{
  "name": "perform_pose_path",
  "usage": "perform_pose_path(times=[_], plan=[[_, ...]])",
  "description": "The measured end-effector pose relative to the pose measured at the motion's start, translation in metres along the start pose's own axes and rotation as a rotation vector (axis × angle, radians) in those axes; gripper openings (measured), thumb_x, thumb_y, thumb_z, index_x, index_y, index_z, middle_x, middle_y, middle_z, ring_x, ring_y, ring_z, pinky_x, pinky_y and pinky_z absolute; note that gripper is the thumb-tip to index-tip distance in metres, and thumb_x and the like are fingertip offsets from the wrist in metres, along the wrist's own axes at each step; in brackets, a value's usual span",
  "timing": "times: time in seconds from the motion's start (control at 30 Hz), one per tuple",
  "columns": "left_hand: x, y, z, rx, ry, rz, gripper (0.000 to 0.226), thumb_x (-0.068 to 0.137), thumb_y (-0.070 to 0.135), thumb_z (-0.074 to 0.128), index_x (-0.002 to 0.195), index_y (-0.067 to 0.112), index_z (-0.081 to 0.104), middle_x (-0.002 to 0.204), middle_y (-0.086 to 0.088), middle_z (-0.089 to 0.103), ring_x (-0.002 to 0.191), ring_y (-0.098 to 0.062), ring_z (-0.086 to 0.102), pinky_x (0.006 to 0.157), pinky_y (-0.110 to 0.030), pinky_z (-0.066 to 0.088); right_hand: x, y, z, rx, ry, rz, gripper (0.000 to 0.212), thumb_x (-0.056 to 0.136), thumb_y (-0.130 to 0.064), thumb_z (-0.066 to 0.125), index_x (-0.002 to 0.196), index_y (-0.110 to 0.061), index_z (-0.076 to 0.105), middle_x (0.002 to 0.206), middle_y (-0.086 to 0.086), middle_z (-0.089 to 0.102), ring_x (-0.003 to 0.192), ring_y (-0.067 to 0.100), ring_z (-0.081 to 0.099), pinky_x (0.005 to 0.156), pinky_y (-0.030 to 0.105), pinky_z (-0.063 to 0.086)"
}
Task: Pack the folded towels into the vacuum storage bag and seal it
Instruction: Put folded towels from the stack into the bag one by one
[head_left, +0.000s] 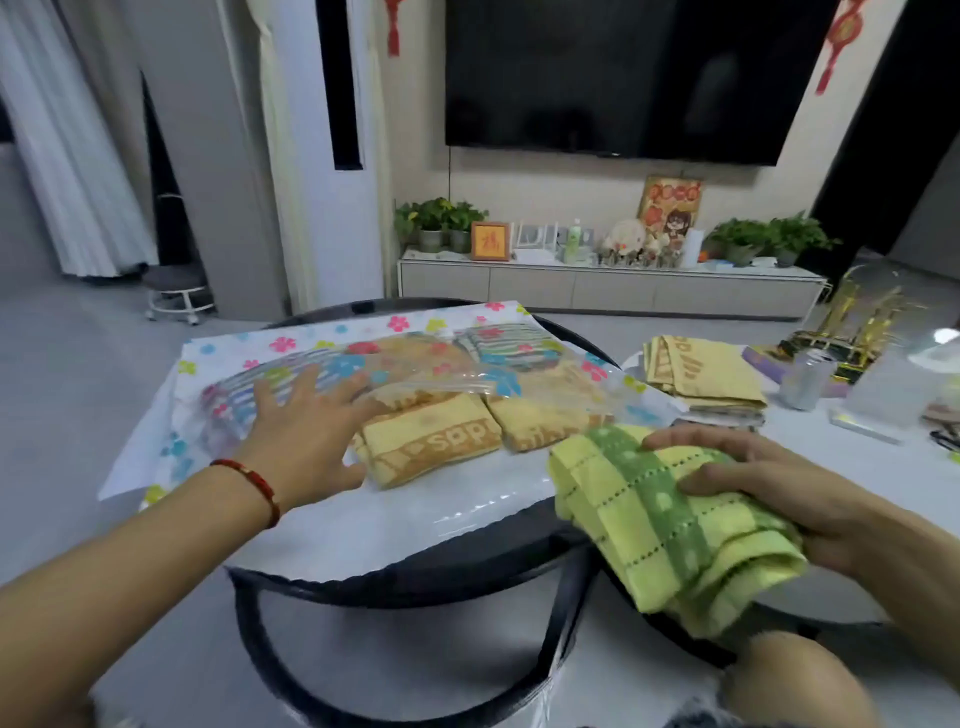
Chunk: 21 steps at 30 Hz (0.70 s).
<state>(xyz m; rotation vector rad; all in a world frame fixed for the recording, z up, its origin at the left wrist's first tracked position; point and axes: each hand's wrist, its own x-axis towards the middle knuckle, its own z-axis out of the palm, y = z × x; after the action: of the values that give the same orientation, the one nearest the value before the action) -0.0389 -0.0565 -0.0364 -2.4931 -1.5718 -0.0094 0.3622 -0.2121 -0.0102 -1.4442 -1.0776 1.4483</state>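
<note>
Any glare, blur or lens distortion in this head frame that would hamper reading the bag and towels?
Head view: wide-angle bending at the edges; mild softness throughout, right hand and green towel slightly blurred; glare streaks on the bag film near its open edge; the television shows dim reflections; lighting is even.

Round black table (519, 582) under flowered vacuum bag (291, 345); adjoining white tabletop (810, 431) with folded yellow towels (701, 371).

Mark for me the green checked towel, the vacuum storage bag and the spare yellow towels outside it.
green checked towel (660, 514): head view, its dark green band.
vacuum storage bag (291, 340): head view, flowered far part with nothing under it.
spare yellow towels (698, 371): head view, top of the stack.
</note>
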Motion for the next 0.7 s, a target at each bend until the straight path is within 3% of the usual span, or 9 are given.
perform_pose_path(times=[0.1,0.2,0.27,0.4,0.53,0.6,0.67,0.7], plan=[[-0.029,-0.025,0.006,-0.015,-0.062,-0.019,0.094,0.076,0.051,0.066,0.149,0.048,0.006,0.164,0.018,-0.002,0.149,-0.035,0.008,0.106,-0.075,0.019,0.018,0.016,0.071,-0.039,-0.179,0.049,0.04,0.084,0.003,0.073,0.12,-0.016,0.077,0.114,0.026,0.076,0.086,0.034,0.077,0.068,0.038,0.064],[-0.035,-0.038,-0.012,-0.021,-0.091,0.015,0.112,0.074,0.046,0.072,0.151,0.042,-0.009,0.16,0.022,-0.02,0.151,-0.03,-0.001,0.106,-0.077,0.014,0.056,0.016,0.146,0.009,-0.231,0.013,0.039,0.089,0.01,0.065,0.114,-0.016,0.08,0.109,0.025,0.078,0.086,0.034,0.077,0.068,0.037,0.064],[-0.032,-0.043,-0.032,-0.052,-0.115,0.028,0.118,0.071,0.042,0.075,0.151,0.04,-0.011,0.157,0.024,-0.028,0.151,-0.029,-0.006,0.107,-0.078,0.012,0.087,0.004,0.192,0.127,-0.187,-0.055,0.04,0.089,0.01,0.063,0.112,-0.017,0.081,0.099,0.023,0.079,0.074,0.03,0.076,0.062,0.034,0.062],[-0.028,-0.054,-0.067,-0.051,-0.158,0.059,0.12,0.064,0.047,0.073,0.15,0.041,-0.011,0.157,0.023,-0.028,0.15,-0.028,-0.011,0.107,-0.078,0.012,0.145,-0.008,0.275,0.538,-0.014,-0.153,0.039,0.095,0.004,0.063,0.125,-0.018,0.071,0.11,0.02,0.077,0.088,0.032,0.072,0.076,0.041,0.061],[-0.026,-0.059,-0.075,-0.049,-0.181,0.049,0.122,0.068,0.045,0.076,0.153,0.034,-0.01,0.157,0.023,-0.029,0.151,-0.026,-0.012,0.107,-0.078,0.013,0.171,0.027,0.341,0.381,-0.108,0.024,0.044,0.098,0.005,0.061,0.142,0.0,0.052,0.102,0.021,0.067,0.087,0.038,0.071,0.077,0.042,0.06],[-0.026,-0.06,-0.072,-0.064,-0.191,0.065,0.122,0.068,0.057,0.074,0.154,0.033,-0.009,0.156,0.023,-0.032,0.15,-0.025,-0.014,0.107,-0.078,0.012,0.179,0.04,0.359,0.385,-0.135,0.105,0.049,0.097,0.013,0.058,0.143,0.007,0.045,0.091,0.027,0.066,0.07,0.033,0.067,0.079,0.042,0.057],[-0.026,-0.059,-0.067,-0.057,-0.194,0.078,0.122,0.067,0.068,0.072,0.154,0.032,-0.006,0.154,0.024,-0.034,0.15,-0.025,-0.015,0.107,-0.078,0.012,0.182,0.045,0.365,0.368,-0.171,0.104,0.046,0.096,0.015,0.057,0.141,0.01,0.045,0.079,0.023,0.069,0.064,0.026,0.066,0.076,0.036,0.058],[-0.026,-0.059,-0.064,-0.054,-0.191,0.08,0.123,0.067,0.07,0.072,0.154,0.032,-0.006,0.154,0.024,-0.034,0.15,-0.025,-0.014,0.108,-0.078,0.012,0.181,0.045,0.363,0.302,-0.206,0.087,0.043,0.096,0.012,0.058,0.138,0.008,0.05,0.077,0.017,0.071,0.06,0.02,0.066,0.066,0.028,0.058]])
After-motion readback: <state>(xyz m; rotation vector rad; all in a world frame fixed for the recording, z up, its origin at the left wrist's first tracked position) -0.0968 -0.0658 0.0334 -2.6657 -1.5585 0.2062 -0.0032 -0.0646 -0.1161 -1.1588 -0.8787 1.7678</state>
